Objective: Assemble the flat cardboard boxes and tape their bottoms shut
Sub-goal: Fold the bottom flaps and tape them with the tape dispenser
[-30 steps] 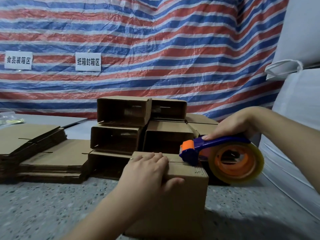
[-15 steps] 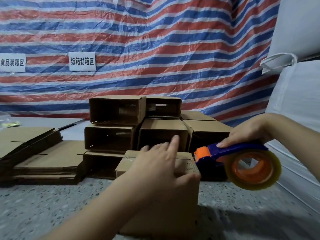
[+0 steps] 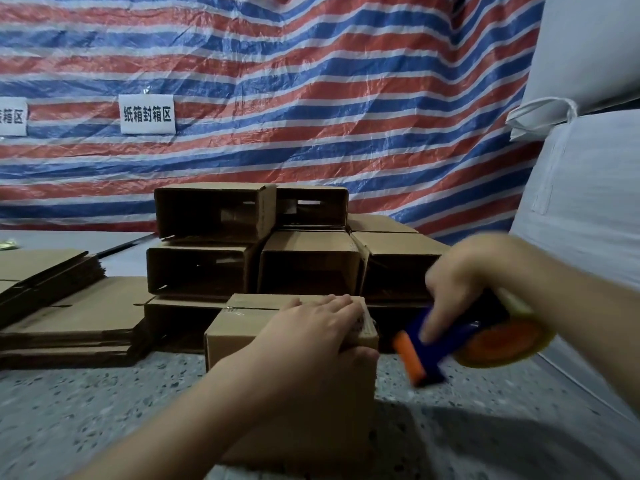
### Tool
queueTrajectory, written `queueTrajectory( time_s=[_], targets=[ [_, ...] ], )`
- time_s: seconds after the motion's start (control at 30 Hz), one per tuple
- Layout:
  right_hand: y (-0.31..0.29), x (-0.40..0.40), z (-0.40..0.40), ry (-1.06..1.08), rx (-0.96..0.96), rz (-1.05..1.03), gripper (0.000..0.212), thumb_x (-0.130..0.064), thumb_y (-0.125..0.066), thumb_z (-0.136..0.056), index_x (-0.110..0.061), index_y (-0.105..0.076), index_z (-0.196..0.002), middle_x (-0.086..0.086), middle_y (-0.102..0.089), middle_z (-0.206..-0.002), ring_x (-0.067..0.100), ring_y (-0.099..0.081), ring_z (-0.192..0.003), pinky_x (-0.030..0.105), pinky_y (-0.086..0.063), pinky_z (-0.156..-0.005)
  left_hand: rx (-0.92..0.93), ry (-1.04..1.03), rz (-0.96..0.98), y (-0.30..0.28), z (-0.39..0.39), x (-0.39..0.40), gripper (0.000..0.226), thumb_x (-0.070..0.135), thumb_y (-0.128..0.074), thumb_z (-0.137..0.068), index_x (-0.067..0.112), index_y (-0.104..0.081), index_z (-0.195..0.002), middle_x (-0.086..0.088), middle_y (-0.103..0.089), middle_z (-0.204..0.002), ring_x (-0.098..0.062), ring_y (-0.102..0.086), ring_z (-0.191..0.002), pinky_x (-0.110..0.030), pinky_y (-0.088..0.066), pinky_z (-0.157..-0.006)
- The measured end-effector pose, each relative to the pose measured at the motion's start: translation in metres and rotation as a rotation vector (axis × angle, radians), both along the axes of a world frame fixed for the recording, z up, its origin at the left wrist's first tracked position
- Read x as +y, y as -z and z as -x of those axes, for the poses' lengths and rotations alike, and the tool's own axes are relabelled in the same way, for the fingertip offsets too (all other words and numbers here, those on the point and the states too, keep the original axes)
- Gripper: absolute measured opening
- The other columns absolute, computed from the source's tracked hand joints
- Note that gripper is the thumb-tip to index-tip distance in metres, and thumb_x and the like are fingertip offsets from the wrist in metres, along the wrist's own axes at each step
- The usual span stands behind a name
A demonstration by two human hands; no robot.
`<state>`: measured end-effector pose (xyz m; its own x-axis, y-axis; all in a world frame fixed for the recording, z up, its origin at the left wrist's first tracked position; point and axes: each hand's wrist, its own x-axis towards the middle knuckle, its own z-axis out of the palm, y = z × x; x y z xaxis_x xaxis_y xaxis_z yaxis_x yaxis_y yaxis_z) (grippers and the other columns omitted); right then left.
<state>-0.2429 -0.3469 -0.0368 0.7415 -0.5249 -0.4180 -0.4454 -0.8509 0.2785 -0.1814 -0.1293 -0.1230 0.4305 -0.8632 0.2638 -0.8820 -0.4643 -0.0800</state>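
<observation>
A small brown cardboard box [image 3: 239, 332] stands upright on the speckled table in front of me, a strip of clear tape running along its closed top seam. My left hand [image 3: 311, 330] lies flat over the top right of the box, fingers straight, thumb down its near face. My right hand [image 3: 474, 275] grips a blue and orange tape dispenser [image 3: 446, 344] just right of the box, tilted downward and blurred, apart from the cardboard.
Several assembled open boxes [image 3: 214, 216] are stacked behind the one I hold. Flat folded cartons [image 3: 69, 320] lie in piles at the left. A striped tarp [image 3: 311, 81] hangs behind, and white sacks [image 3: 588, 202] stand at the right.
The tape dispenser has come off the box's top and swung down to the right. My left hand has flattened onto the taped top, towards its right end.
</observation>
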Motion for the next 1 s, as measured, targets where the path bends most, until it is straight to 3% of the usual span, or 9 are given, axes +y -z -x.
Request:
queueTrajectory(
  time_s=[0.07, 0.27, 0.4, 0.53, 0.67, 0.73, 0.8, 0.93, 1.0],
  targets=[
    [0.038, 0.002, 0.0, -0.037, 0.015, 0.162, 0.061, -0.07, -0.07, -0.078, -0.022, -0.067, -0.115, -0.001, -0.068, -0.097, 0.018, -0.067, -0.091, 0.032, -0.054, -0.081, -0.002, 0.001, -0.01, -0.001, 0.001, 0.001, 0.072, 0.066, -0.033, -0.093, 0.032, -0.015, -0.155, 0.009, -0.016, -0.163, -0.01, -0.013, -0.149, -0.04, -0.016, -0.119],
    [0.151, -0.02, 0.012, -0.026, -0.662, 0.178, 0.055, -0.076, -0.051, -0.086, -0.025, -0.064, -0.098, -0.007, -0.065, -0.086, 0.011, -0.066, -0.08, 0.032, -0.058, -0.074, 0.027, -0.01, 0.006, 0.002, 0.004, -0.001, 0.075, 0.066, -0.034, -0.093, 0.033, -0.008, -0.155, 0.008, -0.009, -0.164, -0.011, -0.007, -0.15, -0.044, -0.008, -0.121],
    [0.194, -0.019, 0.021, -0.013, -0.76, 0.182, 0.058, -0.083, -0.041, -0.085, -0.029, -0.059, -0.096, -0.011, -0.062, -0.079, 0.005, -0.061, -0.072, 0.027, -0.055, -0.071, 0.02, -0.002, 0.023, 0.003, 0.002, -0.001, 0.076, 0.066, -0.035, -0.093, 0.032, -0.009, -0.156, 0.008, -0.009, -0.164, -0.011, -0.007, -0.15, -0.043, -0.008, -0.12],
    [0.169, -0.006, 0.016, 0.057, -0.779, 0.189, 0.081, -0.085, -0.005, -0.083, -0.026, -0.06, -0.09, -0.008, -0.063, -0.082, 0.012, -0.064, -0.083, 0.039, -0.048, -0.091, -0.003, 0.01, 0.044, 0.004, 0.003, 0.001, 0.075, 0.066, -0.033, -0.093, 0.032, -0.01, -0.156, 0.008, -0.01, -0.164, -0.011, -0.008, -0.15, -0.041, -0.009, -0.12],
    [0.128, 0.022, 0.021, -0.022, -1.256, -0.469, 0.087, -0.076, -0.01, -0.083, -0.028, -0.046, -0.146, -0.008, -0.051, -0.147, 0.004, -0.042, -0.134, 0.024, -0.032, -0.109, -0.036, 0.012, 0.056, 0.004, 0.005, 0.001, 0.074, 0.066, -0.031, -0.094, 0.031, -0.012, -0.156, 0.009, -0.012, -0.164, -0.012, -0.009, -0.15, -0.041, -0.011, -0.12],
    [0.12, 0.047, 0.017, -0.026, -1.299, -0.842, 0.084, -0.073, -0.011, -0.084, -0.032, -0.032, -0.155, -0.012, -0.038, -0.158, -0.003, -0.031, -0.138, 0.015, -0.024, -0.107, -0.044, 0.019, 0.062, 0.005, 0.005, 0.002, 0.073, 0.066, -0.031, -0.094, 0.03, -0.013, -0.156, 0.008, -0.013, -0.164, -0.012, -0.009, -0.15, -0.041, -0.012, -0.12],
    [0.129, 0.075, 0.011, 0.087, -1.248, -1.147, 0.079, -0.07, -0.011, -0.091, -0.031, -0.032, -0.156, -0.005, -0.051, -0.146, 0.007, -0.048, -0.129, 0.024, -0.034, -0.108, -0.061, 0.023, 0.076, 0.006, 0.005, 0.002, 0.072, 0.064, -0.033, -0.095, 0.029, -0.015, -0.155, 0.008, -0.014, -0.163, -0.011, -0.01, -0.15, -0.04, -0.013, -0.12],
    [0.158, 0.097, 0.01, 0.16, -1.24, -1.374, 0.072, -0.076, -0.025, -0.079, -0.039, -0.052, -0.135, -0.017, -0.076, -0.103, -0.002, -0.071, -0.09, 0.015, -0.056, -0.067, -0.083, 0.025, 0.141, 0.01, 0.007, 0.003, 0.071, 0.061, -0.031, -0.097, 0.022, -0.017, -0.155, 0.002, -0.02, -0.163, -0.012, -0.017, -0.149, -0.038, -0.012, -0.12],
    [0.158, 0.097, 0.016, 0.175, -1.231, -1.467, 0.067, -0.076, -0.026, -0.078, -0.041, -0.057, -0.126, -0.019, -0.077, -0.095, -0.003, -0.072, -0.087, 0.017, -0.058, -0.063, -0.034, 0.021, 0.181, 0.011, 0.009, 0.003, 0.082, 0.063, -0.025, -0.091, 0.017, -0.008, -0.157, 0.0, -0.024, -0.161, -0.01, -0.019, -0.148, -0.035, -0.011, -0.12]
  ],
)
